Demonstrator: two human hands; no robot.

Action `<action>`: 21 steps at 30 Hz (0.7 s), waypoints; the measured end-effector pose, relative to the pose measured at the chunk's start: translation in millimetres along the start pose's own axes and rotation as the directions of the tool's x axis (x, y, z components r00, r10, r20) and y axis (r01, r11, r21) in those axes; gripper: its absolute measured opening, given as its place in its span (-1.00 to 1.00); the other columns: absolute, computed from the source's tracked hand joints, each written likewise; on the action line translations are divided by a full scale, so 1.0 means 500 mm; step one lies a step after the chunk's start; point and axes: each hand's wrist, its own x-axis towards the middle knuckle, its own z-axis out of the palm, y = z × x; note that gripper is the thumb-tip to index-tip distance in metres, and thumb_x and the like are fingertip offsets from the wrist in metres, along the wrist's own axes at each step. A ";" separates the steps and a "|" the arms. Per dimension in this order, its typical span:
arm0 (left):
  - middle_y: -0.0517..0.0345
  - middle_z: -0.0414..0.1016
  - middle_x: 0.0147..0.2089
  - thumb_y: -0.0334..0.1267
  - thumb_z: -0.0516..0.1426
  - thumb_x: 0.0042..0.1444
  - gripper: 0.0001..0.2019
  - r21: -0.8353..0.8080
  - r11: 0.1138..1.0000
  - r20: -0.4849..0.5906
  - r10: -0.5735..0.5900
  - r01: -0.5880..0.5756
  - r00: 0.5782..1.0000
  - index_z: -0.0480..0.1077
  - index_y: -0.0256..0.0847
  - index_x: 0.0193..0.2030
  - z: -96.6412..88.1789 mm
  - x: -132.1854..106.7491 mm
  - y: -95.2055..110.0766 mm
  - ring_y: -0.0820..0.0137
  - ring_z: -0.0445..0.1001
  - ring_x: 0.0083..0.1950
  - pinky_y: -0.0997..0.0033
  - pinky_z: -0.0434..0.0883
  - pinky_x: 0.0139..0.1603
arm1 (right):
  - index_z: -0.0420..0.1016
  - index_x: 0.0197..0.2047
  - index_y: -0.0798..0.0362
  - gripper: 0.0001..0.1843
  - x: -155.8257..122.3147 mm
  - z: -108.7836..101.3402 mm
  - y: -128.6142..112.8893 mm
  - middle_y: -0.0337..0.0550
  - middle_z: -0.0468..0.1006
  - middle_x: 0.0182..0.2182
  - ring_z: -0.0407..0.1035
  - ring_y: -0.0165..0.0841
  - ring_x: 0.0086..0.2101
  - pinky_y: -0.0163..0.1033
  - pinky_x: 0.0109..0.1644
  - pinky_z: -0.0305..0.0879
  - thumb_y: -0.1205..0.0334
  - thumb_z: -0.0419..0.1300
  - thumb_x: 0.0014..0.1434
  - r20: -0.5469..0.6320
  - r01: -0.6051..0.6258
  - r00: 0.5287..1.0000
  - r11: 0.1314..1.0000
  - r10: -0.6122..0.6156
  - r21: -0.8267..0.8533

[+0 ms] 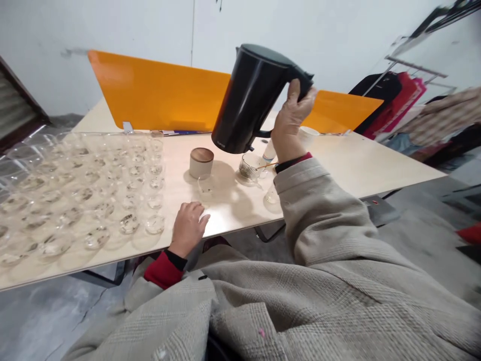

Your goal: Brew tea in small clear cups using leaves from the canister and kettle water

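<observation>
My right hand (293, 116) is wrapped round the handle of a black electric kettle (250, 95), which hangs tilted above the table. My left hand (189, 224) rests at the table's front edge with its fingers stretched out, holding nothing. Just beyond that hand stands a small clear glass cup (206, 184). Behind the cup is a pale canister (201, 163) with a wooden lid. Below the kettle sits a ribbed glass cup (249, 166) with dark contents and a thin stick leaning in it. Another small clear vessel (272, 196) is partly hidden by my right sleeve.
Rows of clear cups (130, 224) with dark bits in them cover the left side of the table (356, 155). Orange partitions (161, 95) stand along the back. A white container (308, 131) is behind my right wrist. Clothes hang on a rack (391, 95) at the right.
</observation>
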 end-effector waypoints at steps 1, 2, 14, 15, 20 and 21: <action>-0.10 0.67 0.10 -0.28 0.24 0.34 -0.88 -0.004 1.000 -0.008 0.001 -0.001 1.000 0.60 -0.21 -0.07 0.000 -0.002 -0.001 0.07 0.54 0.11 -0.04 0.51 0.25 | 0.27 0.06 0.08 -0.37 -0.017 0.021 0.004 0.05 0.48 0.02 0.50 -0.18 0.09 0.21 0.28 0.42 -0.36 -0.15 0.49 -0.014 -0.028 0.999 1.000 0.028 -0.006; -0.11 0.67 0.10 -0.28 0.25 0.33 -0.88 -0.008 1.000 -0.017 0.002 -0.002 1.000 0.60 -0.22 -0.06 0.000 -0.003 -0.002 0.07 0.53 0.10 -0.04 0.52 0.24 | 0.28 0.06 0.07 -0.36 -0.034 0.039 0.009 0.02 0.48 0.02 0.51 -0.15 0.10 0.25 0.27 0.43 -0.37 -0.15 0.48 0.009 -0.045 0.999 0.999 0.045 -0.009; -0.05 0.67 0.05 -0.31 0.27 0.33 -0.92 -0.031 0.999 -0.089 0.011 -0.014 0.996 0.59 -0.19 -0.08 -0.006 -0.010 0.004 0.12 0.54 0.07 0.02 0.59 0.13 | 0.35 -0.03 0.00 -0.51 -0.181 0.098 0.056 -0.08 0.55 -0.05 0.53 -0.15 0.07 0.24 0.33 0.40 -0.30 0.14 0.42 0.094 -0.303 0.951 0.949 0.296 0.086; -0.05 0.67 0.06 -0.31 0.27 0.33 -0.91 -0.028 1.000 -0.088 0.009 -0.012 0.996 0.58 -0.19 -0.07 -0.006 -0.010 0.005 0.12 0.54 0.08 0.02 0.59 0.13 | 0.35 -0.03 0.00 -0.53 -0.186 0.097 0.057 -0.08 0.55 -0.05 0.52 -0.16 0.08 0.22 0.34 0.39 -0.28 0.16 0.41 0.112 -0.312 0.947 0.946 0.302 0.087; -0.06 0.67 0.08 -0.27 0.23 0.38 -0.89 -0.030 1.000 -0.068 0.005 -0.007 0.998 0.58 -0.18 -0.04 -0.009 -0.011 0.005 0.12 0.53 0.10 -0.01 0.59 0.15 | 0.35 0.00 -0.01 -0.60 -0.198 0.095 0.076 -0.08 0.56 -0.02 0.51 -0.17 0.11 0.20 0.35 0.36 -0.19 0.16 0.43 0.182 -0.318 0.936 0.946 0.303 0.060; -0.07 0.67 0.09 -0.26 0.22 0.38 -0.88 -0.036 0.999 -0.062 0.003 -0.005 0.998 0.58 -0.18 -0.04 -0.009 -0.012 0.005 0.11 0.53 0.11 -0.02 0.59 0.16 | 0.34 0.02 -0.01 -0.62 -0.199 0.096 0.080 -0.08 0.56 -0.01 0.51 -0.19 0.10 0.19 0.34 0.37 -0.16 0.14 0.45 0.182 -0.315 0.936 0.947 0.301 0.054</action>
